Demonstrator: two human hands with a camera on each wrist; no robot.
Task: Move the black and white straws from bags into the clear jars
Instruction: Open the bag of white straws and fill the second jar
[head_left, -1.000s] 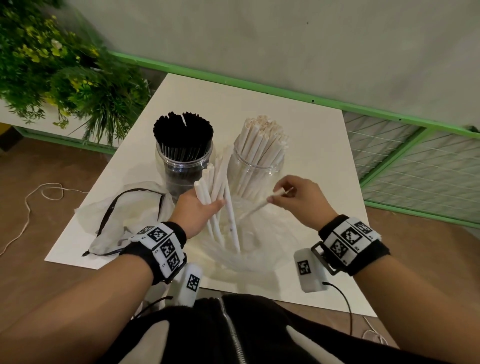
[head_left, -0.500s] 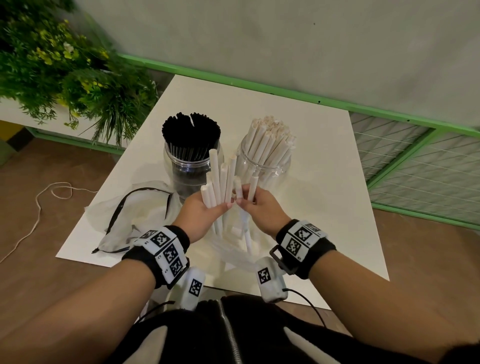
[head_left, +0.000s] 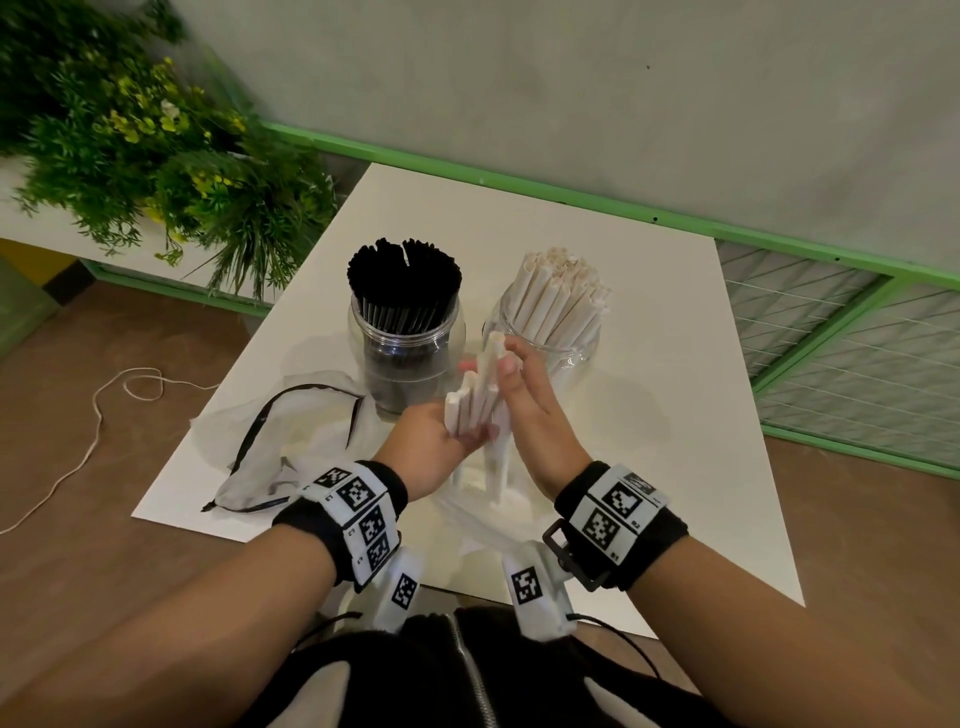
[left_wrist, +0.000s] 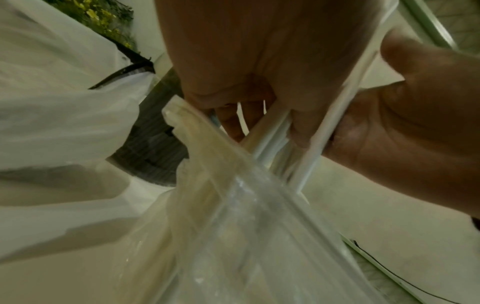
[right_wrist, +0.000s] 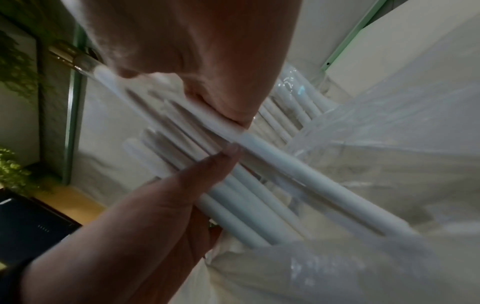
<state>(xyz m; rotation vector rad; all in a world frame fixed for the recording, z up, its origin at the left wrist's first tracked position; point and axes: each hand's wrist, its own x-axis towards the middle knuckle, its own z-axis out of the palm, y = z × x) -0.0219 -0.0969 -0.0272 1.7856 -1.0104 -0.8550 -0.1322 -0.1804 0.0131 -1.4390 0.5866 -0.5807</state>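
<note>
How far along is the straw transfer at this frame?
Done: black straws fill the left jar, with an empty-looking bag beside it. In hand: left hand grips a white straw bundle, right hand flat against it. Left: dropping them into the white-straw jar.

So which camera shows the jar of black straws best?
The head view: the whole black-straw jar stands clear on the table. The left wrist view shows only a dark blurred part; I can't find it in the right wrist view.
</note>
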